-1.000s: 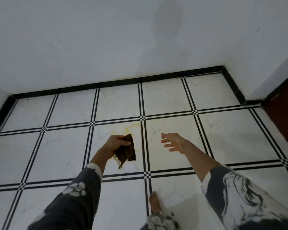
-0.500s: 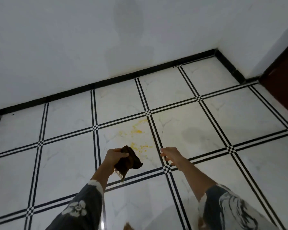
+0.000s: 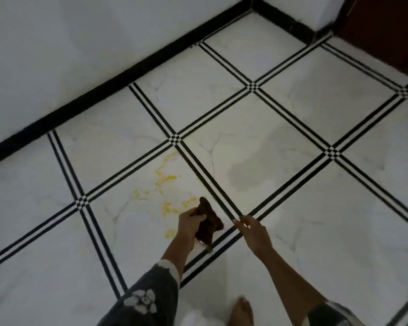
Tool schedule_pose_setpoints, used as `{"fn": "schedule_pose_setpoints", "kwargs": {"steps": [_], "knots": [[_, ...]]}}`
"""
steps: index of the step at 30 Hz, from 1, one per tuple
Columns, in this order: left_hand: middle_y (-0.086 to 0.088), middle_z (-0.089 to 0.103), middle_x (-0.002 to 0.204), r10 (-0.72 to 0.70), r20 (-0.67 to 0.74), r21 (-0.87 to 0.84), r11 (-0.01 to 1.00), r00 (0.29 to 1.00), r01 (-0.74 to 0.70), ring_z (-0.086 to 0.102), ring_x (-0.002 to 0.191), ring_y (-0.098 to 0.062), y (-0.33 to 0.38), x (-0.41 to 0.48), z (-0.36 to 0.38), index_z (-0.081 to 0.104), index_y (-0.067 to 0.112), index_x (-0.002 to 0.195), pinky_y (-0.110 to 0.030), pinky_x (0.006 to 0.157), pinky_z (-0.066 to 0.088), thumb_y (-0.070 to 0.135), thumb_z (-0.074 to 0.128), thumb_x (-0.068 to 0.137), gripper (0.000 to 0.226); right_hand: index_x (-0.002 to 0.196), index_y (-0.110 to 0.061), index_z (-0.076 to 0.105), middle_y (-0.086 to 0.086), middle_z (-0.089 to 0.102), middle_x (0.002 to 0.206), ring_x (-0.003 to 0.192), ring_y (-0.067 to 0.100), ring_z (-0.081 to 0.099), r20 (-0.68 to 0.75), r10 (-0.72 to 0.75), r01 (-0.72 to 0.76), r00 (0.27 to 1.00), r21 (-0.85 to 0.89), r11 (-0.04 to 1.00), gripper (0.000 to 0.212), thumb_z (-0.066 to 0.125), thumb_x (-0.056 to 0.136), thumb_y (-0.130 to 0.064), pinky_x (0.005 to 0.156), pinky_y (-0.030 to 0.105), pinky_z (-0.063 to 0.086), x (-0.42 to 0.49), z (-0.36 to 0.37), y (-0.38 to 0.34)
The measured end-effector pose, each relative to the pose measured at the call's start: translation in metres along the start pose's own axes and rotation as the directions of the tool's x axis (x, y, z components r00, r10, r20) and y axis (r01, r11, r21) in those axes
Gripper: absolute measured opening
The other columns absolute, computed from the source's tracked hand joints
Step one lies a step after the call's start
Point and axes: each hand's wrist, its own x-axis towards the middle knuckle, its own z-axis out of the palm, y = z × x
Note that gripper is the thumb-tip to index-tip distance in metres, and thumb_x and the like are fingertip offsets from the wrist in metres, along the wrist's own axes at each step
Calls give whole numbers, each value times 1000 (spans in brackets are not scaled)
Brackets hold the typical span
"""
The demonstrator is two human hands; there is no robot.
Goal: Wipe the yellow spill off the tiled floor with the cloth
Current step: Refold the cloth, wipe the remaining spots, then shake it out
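Cloth (image 3: 209, 218) in left hand's (image 3: 189, 224) curled fingers (image 3: 197, 216) (right hand (image 3: 253, 231) slack, empty), beside yellow spill (image 3: 167, 178)

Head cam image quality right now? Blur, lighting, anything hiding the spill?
Head view: dim and soft all over, skirting edges smeared, probably motion blur; frame tilted. Head view: grey shadow patch sits right of the spill, not on it; the yellow reads fine. Head view: cloth in the left hand is near-black, no texture visible.
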Motion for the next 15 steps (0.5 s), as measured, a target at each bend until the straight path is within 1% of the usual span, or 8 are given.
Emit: {"fn": "schedule_pose_setpoints", "kwargs": {"steps": [3, 5, 7, 8, 10, 12, 14, 15], "knots": [[-20, 64, 92, 4, 17, 48, 999, 1000, -5, 62, 92, -34, -87, 104, 10, 63, -3, 93, -44, 82, 50, -8, 57, 83, 13, 132, -10, 47, 10, 54, 133, 124, 27, 48, -141, -79, 59, 987, -138, 989, 46, 48, 94, -36, 103, 37, 37, 96, 57, 66], [-18, 60, 118, 113, 16, 309, 945, 993, -113, 55, 115, -32, -160, 176, 13, 58, -2, 117, -38, 93, 43, 4, 56, 90, 28, 140, -14, 38, 8, 39, 147, 137, 25, 33, -157, -124, 68, 980, -320, 945, 49, 38, 97, -38, 113, 41, 26, 162, 97, 114], [-9, 34, 149, 359, 149, 605, 704, 921, -372, 30, 139, -24, -210, 230, 22, 37, 7, 141, -32, 111, 25, 21, 38, 99, 44, 146, -18, 24, 4, 22, 155, 144, 21, 17, -164, -153, 51, 974, -505, 862, 51, 27, 99, -38, 116, 40, 14, 210, 124, 148], [-9, 27, 152, 470, 288, 671, 522, 834, -526, 24, 142, -24, -234, 257, 32, 32, 7, 143, -32, 114, 21, 27, 26, 100, 47, 147, -19, 21, 4, 18, 157, 145, 21, 13, -189, -177, 48, 966, -544, 838, 51, 24, 99, -38, 117, 39, 11, 234, 139, 166], [-12, 41, 145, 589, 537, 652, 165, 604, -740, 39, 135, -26, -262, 306, 59, 41, 3, 137, -37, 109, 32, 33, 11, 98, 58, 147, -18, 21, 4, 17, 157, 145, 20, 11, -269, -228, 56, 936, -525, 849, 52, 24, 99, -39, 117, 39, 7, 276, 164, 192], [-10, 48, 141, 548, 710, 613, -172, 442, -771, 45, 131, -23, -273, 341, 81, 44, 5, 136, -37, 111, 28, 33, 9, 98, 59, 147, -18, 19, 3, 17, 157, 146, 20, 11, -361, -295, 84, 885, -498, 863, 53, 25, 99, -40, 117, 38, 5, 309, 180, 207], [-9, 45, 144, 597, 717, 615, -300, 360, -729, 41, 134, -21, -263, 372, 91, 39, 5, 138, -36, 112, 20, 35, 12, 98, 57, 147, -18, 15, 3, 15, 157, 146, 18, 9, -437, -354, 111, 827, -490, 865, 56, 20, 98, -44, 117, 37, 2, 334, 184, 212], [-9, 45, 144, 661, 664, 666, -308, 351, -679, 41, 134, -20, -254, 385, 87, 39, 5, 139, -37, 113, 22, 36, 14, 98, 57, 147, -18, 14, 2, 13, 157, 146, 18, 8, -474, -385, 125, 792, -491, 862, 59, 16, 95, -46, 117, 37, 1, 346, 186, 214]]}}
